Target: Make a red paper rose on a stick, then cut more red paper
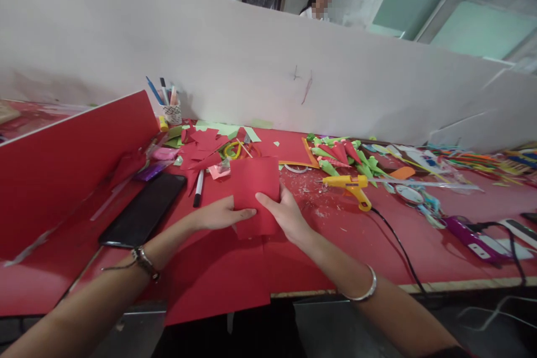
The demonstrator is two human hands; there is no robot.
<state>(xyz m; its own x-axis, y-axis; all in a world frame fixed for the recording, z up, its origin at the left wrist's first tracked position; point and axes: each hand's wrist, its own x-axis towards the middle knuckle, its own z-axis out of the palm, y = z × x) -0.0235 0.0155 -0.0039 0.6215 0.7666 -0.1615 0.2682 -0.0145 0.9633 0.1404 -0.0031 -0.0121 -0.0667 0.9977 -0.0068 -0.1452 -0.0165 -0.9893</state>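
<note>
Between my two hands is a red piece of paper [255, 179], a rectangle raised above the table. My left hand [222, 213] grips its left edge, thumb across the front and the other fingers hidden behind. On the right edge, my right hand [287, 212] holds it the same way, thumb pressed on the face. Whether it is one sheet or several layers, I cannot tell. Below it a larger red sheet [218, 279] lies on the table and hangs over the front edge.
A yellow glue gun [350, 187] with a black cord lies to the right. Green and red paper cones [344, 154] are piled behind it. A black phone [142, 210], a marker [198, 187] and red paper scraps [205, 145] lie left. A pen cup [172, 112] stands by the white partition [235, 61].
</note>
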